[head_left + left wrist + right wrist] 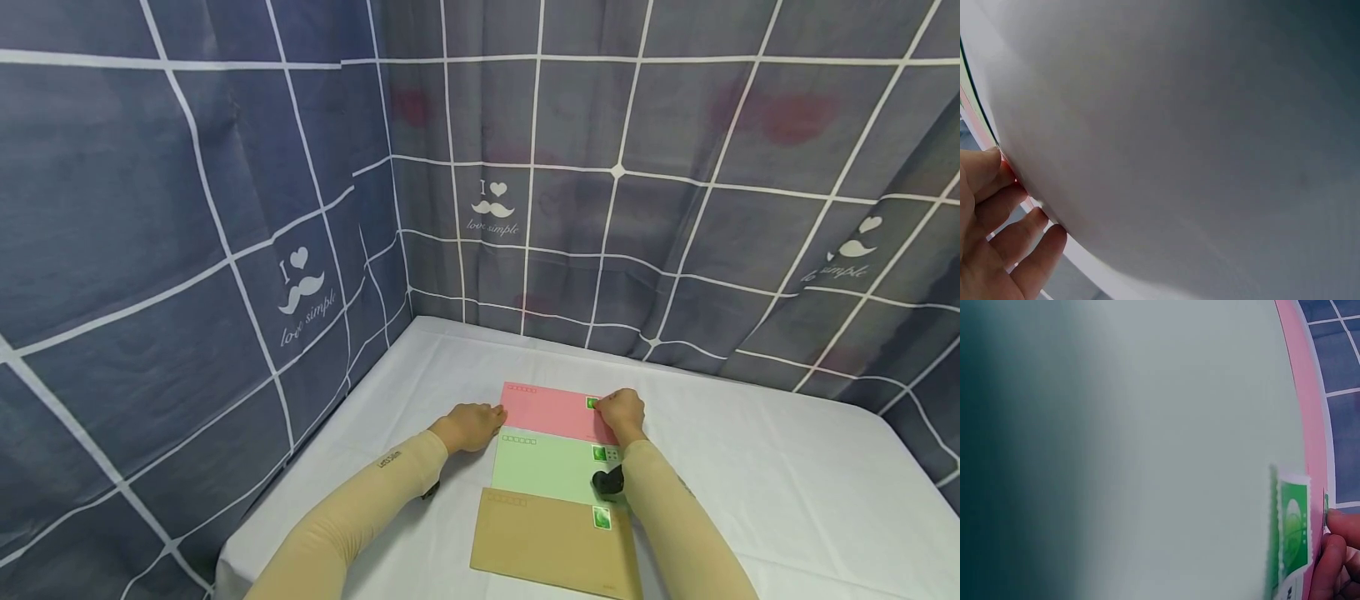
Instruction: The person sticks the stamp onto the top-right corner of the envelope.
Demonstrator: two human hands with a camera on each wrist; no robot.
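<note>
A pink envelope point(551, 412) lies farthest from me, above a green envelope point(547, 471) and a brown envelope point(551, 542). My left hand point(472, 427) rests at the pink envelope's left edge; in the left wrist view its fingers point(1038, 250) are loosely bent and touch the surface. At the top right corner of the pink envelope, my right hand point(622, 412) pinches a green postage stamp point(592, 402) by its right side. The right wrist view shows the thumb and a finger point(1330, 562) at that stamp's edge. Another stamp point(1294, 531) sits on the green envelope.
A white cloth point(787, 467) covers the table. Grid-patterned dark curtains point(570, 208) stand behind and to the left. A third stamp point(602, 517) is on the brown envelope. A black wrist device point(609, 482) hangs over the green envelope's right side.
</note>
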